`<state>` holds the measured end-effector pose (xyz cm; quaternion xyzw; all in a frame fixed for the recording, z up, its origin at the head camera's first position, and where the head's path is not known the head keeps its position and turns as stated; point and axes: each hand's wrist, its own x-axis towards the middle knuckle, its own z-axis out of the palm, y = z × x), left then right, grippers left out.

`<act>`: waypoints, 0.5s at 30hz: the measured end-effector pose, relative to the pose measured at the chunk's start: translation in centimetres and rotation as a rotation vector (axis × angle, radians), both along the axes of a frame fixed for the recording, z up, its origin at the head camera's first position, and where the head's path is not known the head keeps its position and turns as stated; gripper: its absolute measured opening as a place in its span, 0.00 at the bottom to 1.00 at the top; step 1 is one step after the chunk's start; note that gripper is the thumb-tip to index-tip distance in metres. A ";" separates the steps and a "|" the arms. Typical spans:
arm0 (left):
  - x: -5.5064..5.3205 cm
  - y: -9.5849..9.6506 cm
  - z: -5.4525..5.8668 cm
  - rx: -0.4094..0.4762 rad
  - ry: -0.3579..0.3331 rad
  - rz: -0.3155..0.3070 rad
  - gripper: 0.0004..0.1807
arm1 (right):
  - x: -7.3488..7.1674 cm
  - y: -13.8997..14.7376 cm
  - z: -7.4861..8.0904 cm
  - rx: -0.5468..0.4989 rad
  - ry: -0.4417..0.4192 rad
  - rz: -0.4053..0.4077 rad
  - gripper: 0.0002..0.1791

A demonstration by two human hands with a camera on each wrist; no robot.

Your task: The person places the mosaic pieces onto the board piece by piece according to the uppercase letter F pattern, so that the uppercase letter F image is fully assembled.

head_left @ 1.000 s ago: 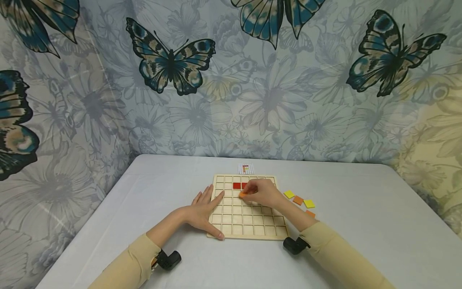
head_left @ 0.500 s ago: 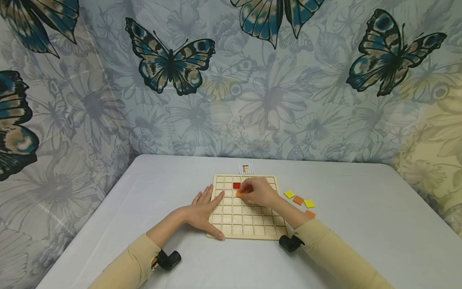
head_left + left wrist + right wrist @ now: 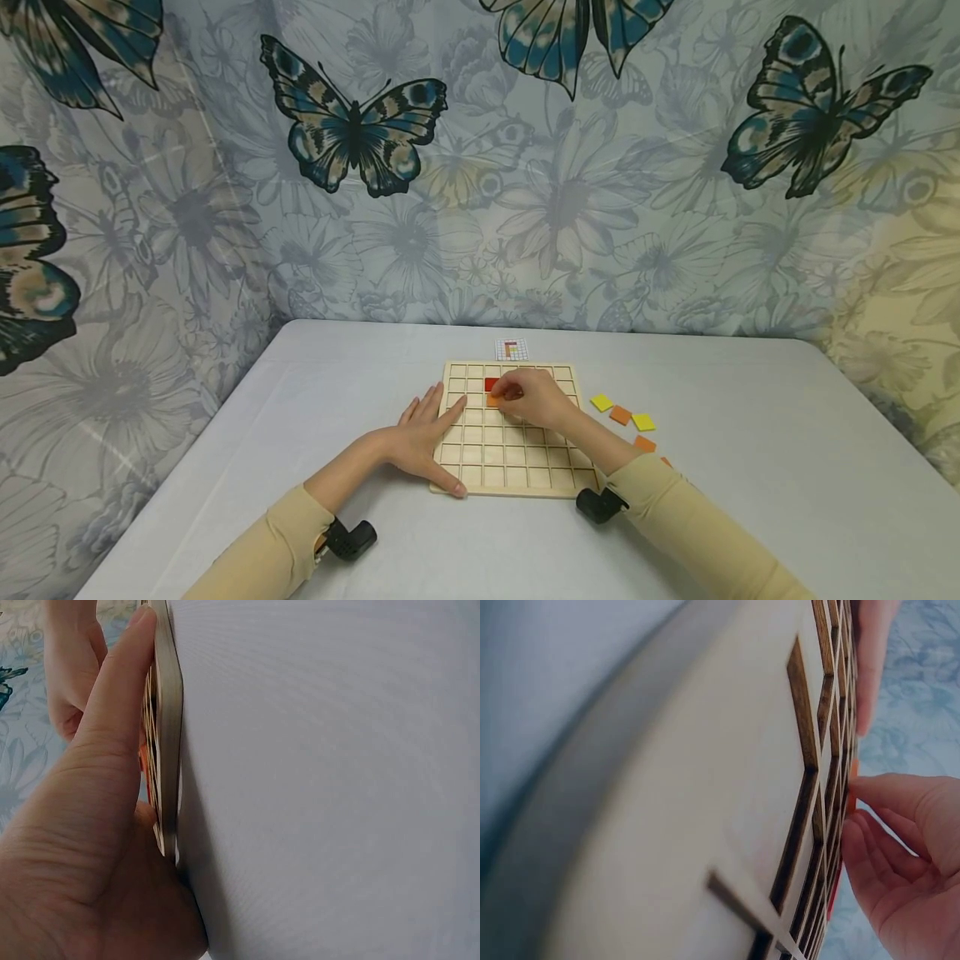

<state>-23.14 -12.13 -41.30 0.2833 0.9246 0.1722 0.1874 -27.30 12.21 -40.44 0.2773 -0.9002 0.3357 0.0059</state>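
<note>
fingertips (image 3: 874, 787) of the right hand (image 3: 534, 396) were pinched on an orange square tile (image 3: 492, 402), which was held at the surface of a wooden grid board (image 3: 480, 475). over the last second the tile had been shifted leftward; it was lined up, as judged, with the cell on the near side of a red tile (image 3: 491, 384), itself left just beyond the fingertips. a second red tile, seen a second earlier, had been hidden by the hand in the head view. by this, placement seemed nearly finished, though full seating could not be told. fingers of the left hand (image 3: 420, 442) were spread, and the board seemed steadied by them at its left edge. to the right of the pinching fingers, yellow tiles (image 3: 642, 422) and loose orange tiles (image 3: 620, 414) were left; a pattern card (image 3: 512, 350) was laid beyond them, past the far edge.
</note>
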 end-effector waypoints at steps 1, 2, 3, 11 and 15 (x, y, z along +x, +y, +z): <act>0.0 0.0 0.0 0.000 0.001 0.000 0.72 | 0.0 0.0 0.0 -0.002 0.003 0.003 0.09; 0.0 0.0 0.0 0.000 0.001 -0.001 0.72 | 0.0 0.0 -0.1 -0.002 0.009 0.005 0.09; 0.0 0.0 0.0 0.001 0.003 -0.002 0.72 | 0.0 0.0 -0.1 -0.004 0.008 0.003 0.09; 0.0 0.0 0.0 0.005 0.002 -0.003 0.71 | 0.2 0.0 0.1 -0.005 -0.016 -0.049 0.08; 0.0 0.0 -0.1 0.003 0.004 -0.003 0.71 | 0.4 0.1 0.1 -0.012 -0.035 -0.061 0.07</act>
